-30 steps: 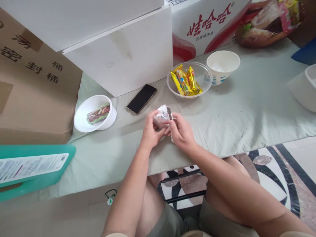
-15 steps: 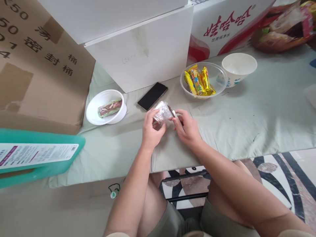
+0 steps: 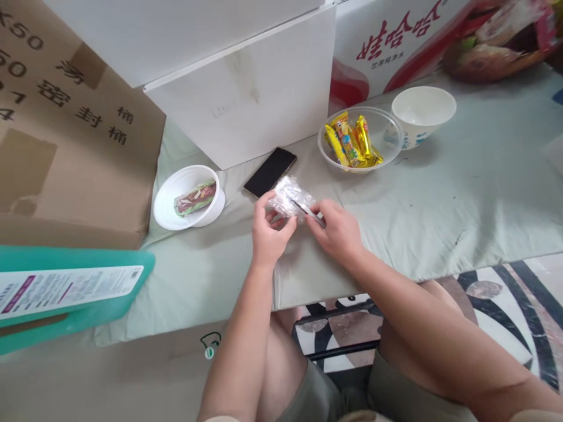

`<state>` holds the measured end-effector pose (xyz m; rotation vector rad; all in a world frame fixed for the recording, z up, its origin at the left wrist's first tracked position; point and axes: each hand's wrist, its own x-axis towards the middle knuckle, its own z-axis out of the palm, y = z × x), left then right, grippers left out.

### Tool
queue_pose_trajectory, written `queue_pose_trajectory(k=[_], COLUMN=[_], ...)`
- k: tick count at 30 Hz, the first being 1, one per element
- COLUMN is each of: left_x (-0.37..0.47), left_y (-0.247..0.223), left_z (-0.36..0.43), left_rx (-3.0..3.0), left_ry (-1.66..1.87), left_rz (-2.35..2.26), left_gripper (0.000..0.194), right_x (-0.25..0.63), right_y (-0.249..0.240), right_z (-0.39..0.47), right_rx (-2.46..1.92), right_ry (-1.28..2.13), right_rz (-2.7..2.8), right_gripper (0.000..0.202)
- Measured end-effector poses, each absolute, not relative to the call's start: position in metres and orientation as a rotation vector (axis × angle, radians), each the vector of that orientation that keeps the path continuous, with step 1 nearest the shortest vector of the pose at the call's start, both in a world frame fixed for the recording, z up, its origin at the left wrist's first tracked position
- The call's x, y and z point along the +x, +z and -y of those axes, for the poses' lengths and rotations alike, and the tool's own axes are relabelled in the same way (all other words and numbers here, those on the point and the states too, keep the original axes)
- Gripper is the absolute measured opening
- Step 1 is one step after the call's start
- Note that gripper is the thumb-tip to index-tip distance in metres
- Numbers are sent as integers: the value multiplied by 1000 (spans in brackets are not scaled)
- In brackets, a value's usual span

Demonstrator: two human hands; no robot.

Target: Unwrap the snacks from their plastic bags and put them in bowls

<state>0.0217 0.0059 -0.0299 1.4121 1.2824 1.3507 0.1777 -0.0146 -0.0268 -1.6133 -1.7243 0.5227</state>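
Note:
My left hand (image 3: 271, 231) grips a crinkled, clear plastic-wrapped packet (image 3: 285, 196) by its left and lower edges, over the table. What lies inside the wrap is hard to make out. In my right hand (image 3: 336, 228) is a slim tool (image 3: 315, 219) with a pale handle and a dark, pointed end. That tip rests on or just over the packet's middle. Just behind the packet lies a black phone (image 3: 270, 172). To the left, a white bowl (image 3: 164, 202) holds a brown and green wrapped snack (image 3: 196, 198).
Yellow snack packets (image 3: 349, 140) sit in a clear bowl (image 3: 324, 153), beside a white paper bowl (image 3: 422, 111). White boxes (image 3: 246, 99) and a red-and-white carton (image 3: 396, 47) stand behind. A cardboard box (image 3: 79, 146) and a green container (image 3: 105, 302) are on the left.
The slim tool has swung from pointing away at the packet's right edge to lying across its face. The packet shows flatter and wider. The view has shifted slightly.

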Motion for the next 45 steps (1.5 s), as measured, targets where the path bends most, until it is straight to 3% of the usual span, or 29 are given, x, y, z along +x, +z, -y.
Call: queue_pose_trajectory(k=[5, 9, 17, 20, 23, 25, 27, 29, 37, 41, 45], left_x=[18, 22, 56, 55, 52, 52, 54, 54, 52, 31, 10], left_y=[-27, -30, -25, -26, -27, -26, -23, -21, -11, -7, -12], left_z=[-14, -16, 5, 9, 12, 13, 11, 9, -2, -9, -12], left_rx=[1138, 979, 1678, 1988, 2240, 2258, 2162, 1985, 806, 452, 464], left_ry=[1573, 1557, 1009, 1119, 1081, 1008, 1007, 1080, 1385, 1468, 1456], left_rz=[-1230, -1340, -1860, -1710, -1405, -1338, -1355, -1377, -1138, -1218, -1365], left_gripper=[68, 63, 40, 45, 58, 44, 21, 10, 12, 17, 30], right_x=[191, 234, 270, 261, 250, 243, 238, 235, 229, 230, 237], right_y=[-20, -20, -19, -18, -21, -24, -26, -26, -23, -27, -24], right_z=[15, 11, 13, 14, 15, 15, 16, 16, 16, 13, 14], right_rx=[-1648, -1748, -1985, -1914, -1707, -1558, -1471, -1438, -1305, -1343, -1352], right_ry=[590, 509, 208, 109, 250, 404, 535, 648, 914, 848, 713], right_rz=[1871, 1823, 1828, 1757, 1788, 1832, 1820, 1760, 1761, 1784, 1773], right_gripper=[18, 16, 21, 27, 27, 26, 25, 24, 42, 27, 10])
